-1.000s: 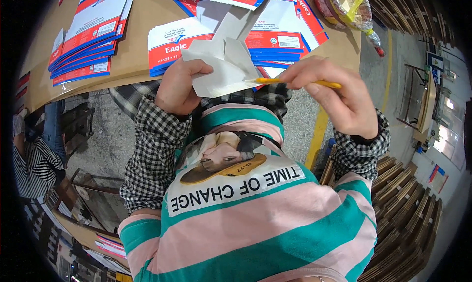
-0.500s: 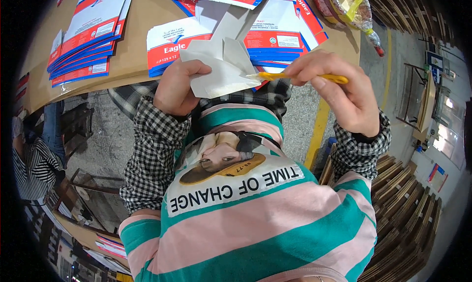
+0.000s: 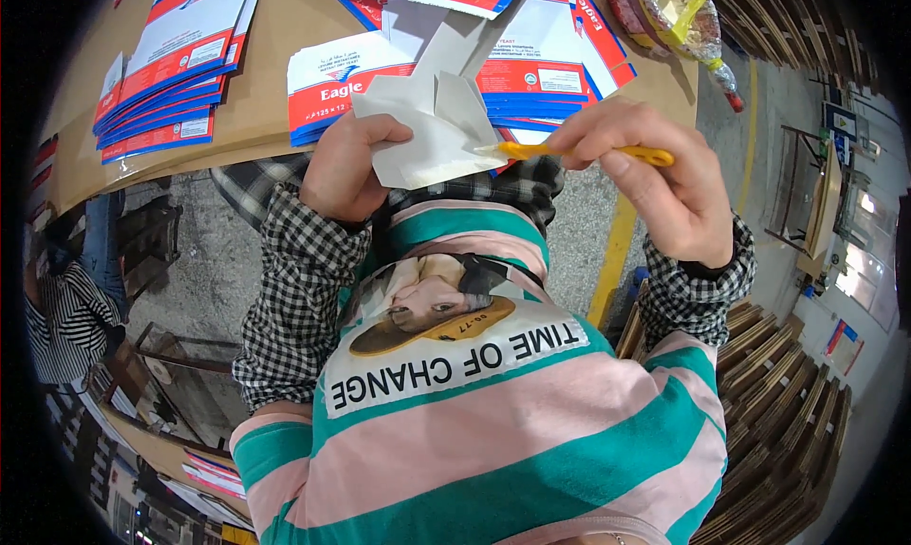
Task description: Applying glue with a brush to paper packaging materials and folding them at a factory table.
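Note:
My left hand (image 3: 346, 170) grips a folded white paper piece (image 3: 427, 127) by its lower left side, holding it up in front of my chest. My right hand (image 3: 660, 189) is closed around a thin yellow-orange tool (image 3: 579, 152); its tip touches the paper's right edge. Both hands are just this side of the brown table's edge (image 3: 256, 118).
Flat red, white and blue printed cartons lie in stacks at the table's left (image 3: 171, 65) and centre (image 3: 531, 61). A clear bag with yellow contents (image 3: 674, 13) sits far right. A person in a striped top (image 3: 62, 312) is at the left; stacked cardboard (image 3: 778, 403) right.
My right hand with the yellow tool has shifted slightly to the right along the paper's edge. My left hand keeps the paper almost still.

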`<state>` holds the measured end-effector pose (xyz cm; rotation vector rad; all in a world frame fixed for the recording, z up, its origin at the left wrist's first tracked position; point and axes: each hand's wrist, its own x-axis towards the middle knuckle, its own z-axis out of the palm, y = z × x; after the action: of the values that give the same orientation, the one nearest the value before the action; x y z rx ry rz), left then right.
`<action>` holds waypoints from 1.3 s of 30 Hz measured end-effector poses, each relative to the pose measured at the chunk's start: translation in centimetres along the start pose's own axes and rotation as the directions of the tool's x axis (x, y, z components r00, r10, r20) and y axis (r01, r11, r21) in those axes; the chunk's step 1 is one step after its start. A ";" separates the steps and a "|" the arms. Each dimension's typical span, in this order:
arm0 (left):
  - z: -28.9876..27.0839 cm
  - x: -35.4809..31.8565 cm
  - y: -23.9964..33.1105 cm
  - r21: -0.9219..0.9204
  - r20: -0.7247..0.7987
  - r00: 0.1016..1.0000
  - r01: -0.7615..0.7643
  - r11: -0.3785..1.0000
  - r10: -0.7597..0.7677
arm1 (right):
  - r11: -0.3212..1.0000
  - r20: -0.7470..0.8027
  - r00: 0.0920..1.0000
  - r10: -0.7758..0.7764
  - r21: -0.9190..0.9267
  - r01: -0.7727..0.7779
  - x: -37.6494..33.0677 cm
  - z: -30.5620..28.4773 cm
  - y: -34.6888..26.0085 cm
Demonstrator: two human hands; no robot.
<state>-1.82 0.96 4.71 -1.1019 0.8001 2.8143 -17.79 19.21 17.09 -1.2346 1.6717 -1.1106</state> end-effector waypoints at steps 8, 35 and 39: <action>-0.1 0.1 -0.1 -0.010 0.006 1.000 0.004 1.000 -0.004 | 0.997 0.048 0.998 -0.049 -0.057 0.052 0.3 0.1 0.2; -0.1 -0.2 0.4 0.039 -0.007 1.000 0.027 0.999 -0.026 | 0.961 0.109 0.972 -0.210 -0.158 0.225 0.4 -0.5 0.0; -0.3 -0.2 0.4 0.031 0.009 1.000 0.015 0.999 -0.015 | 0.986 0.106 0.986 -0.127 -0.093 0.137 0.4 0.0 0.4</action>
<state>-1.56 0.56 4.84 -1.0848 0.8287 2.7830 -18.00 18.86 16.63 -1.4590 1.6058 -1.0357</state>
